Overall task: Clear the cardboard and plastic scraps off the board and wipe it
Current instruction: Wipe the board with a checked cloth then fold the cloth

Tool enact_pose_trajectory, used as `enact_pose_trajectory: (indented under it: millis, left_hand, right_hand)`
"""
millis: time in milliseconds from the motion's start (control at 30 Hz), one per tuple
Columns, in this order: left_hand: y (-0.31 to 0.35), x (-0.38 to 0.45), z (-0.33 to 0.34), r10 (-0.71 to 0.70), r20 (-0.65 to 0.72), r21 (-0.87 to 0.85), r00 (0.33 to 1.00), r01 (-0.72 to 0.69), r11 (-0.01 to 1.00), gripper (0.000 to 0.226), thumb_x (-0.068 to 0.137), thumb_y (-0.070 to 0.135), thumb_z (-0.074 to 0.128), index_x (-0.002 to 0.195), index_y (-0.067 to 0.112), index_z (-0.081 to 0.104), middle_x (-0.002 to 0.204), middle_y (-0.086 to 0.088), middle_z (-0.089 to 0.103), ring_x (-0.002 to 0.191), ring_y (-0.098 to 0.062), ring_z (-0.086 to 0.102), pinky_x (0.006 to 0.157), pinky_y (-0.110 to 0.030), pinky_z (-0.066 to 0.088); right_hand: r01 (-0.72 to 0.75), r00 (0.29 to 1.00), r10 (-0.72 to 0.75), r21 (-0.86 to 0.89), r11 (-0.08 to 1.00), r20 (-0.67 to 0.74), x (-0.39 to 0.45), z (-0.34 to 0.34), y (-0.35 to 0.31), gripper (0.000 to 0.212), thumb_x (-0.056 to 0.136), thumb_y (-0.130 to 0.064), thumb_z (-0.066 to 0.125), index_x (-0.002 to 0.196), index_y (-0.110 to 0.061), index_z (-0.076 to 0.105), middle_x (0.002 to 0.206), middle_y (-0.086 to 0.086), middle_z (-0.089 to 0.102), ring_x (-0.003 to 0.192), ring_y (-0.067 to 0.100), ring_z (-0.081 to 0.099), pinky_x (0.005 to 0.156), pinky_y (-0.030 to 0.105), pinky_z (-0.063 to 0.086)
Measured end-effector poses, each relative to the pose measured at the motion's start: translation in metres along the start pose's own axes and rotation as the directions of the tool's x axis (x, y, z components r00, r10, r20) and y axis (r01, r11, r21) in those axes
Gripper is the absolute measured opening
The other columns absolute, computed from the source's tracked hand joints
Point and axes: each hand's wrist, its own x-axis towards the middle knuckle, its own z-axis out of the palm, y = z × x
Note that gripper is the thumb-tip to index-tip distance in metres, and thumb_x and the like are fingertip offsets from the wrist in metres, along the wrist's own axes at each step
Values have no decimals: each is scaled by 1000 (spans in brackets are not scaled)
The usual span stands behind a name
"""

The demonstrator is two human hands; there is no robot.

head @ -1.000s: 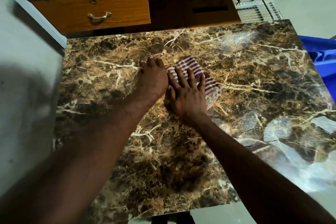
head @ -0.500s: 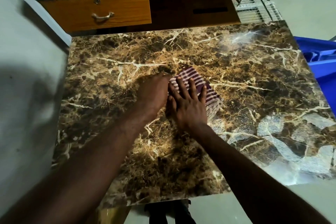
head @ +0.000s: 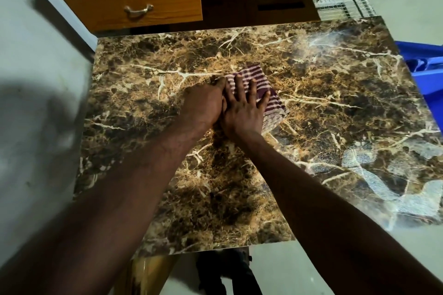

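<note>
At the middle of the board [head: 311,108], a little toward twelve o'clock, both hands sit side by side on a folded striped cloth [head: 268,93]. The right hand [head: 242,108] lies flat on it with fingers straight and slightly spread, pressing the cloth down. The left hand [head: 203,105] is touching the right along its nine o'clock edge; its fingers bend over the near end of the cloth, but whether they hook the fabric or only rest beside it I cannot tell from this angle.

Compared with a second ago, the left hand's fingers, which then lay fanned out on the marble pattern, have drawn in and tucked against the cloth, and the pair of hands sits slightly closer to the twelve o'clock edge relative to the drawer [head: 129,2] beyond. The cloth keeps the same folded shape and the same tilt, its free end pointing toward four o'clock.

No cardboard or plastic scraps show anywhere on the board, so I judge the clearing part finished and the wiping under way. Pale, hazy patches remain toward one o'clock and around four o'clock; these may be glare or smears, and I cannot say which. If they are smears, much of the right side has not been covered. The next stroke likely needs steady downward pressure with both palms, carrying the cloth out toward three o'clock. A blue bin [head: 426,64] stands just past that edge.
</note>
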Motion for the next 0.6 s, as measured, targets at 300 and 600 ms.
enact_pose_trajectory:
  millis: [300, 600]
  left_hand:
    - [-5, -22, 20, 68, 57, -162, 996, -58, 985, 74, 101, 0, 47, 161, 41, 32, 168, -14, 30, 148, -39, 39, 113, -53, 44]
    - [15, -56, 33, 41, 78, -51, 996, -37, 998, 67, 105, 20, 45, 164, 38, 18, 168, -25, 20, 152, -50, 22, 118, -67, 31]
  right_hand:
    - [88, 996, -88, 11, 996, -15, -102, 12, 19, 60, 110, -61, 0, 167, -44, -8, 177, -4, -14, 163, 34, -14, 125, 71, -7]
    - [106, 994, -105, -27, 994, 3, -211, 23, 47, 56, 113, -56, 7, 168, -47, -2, 179, -5, 2, 164, 34, -4, 127, 68, 1]
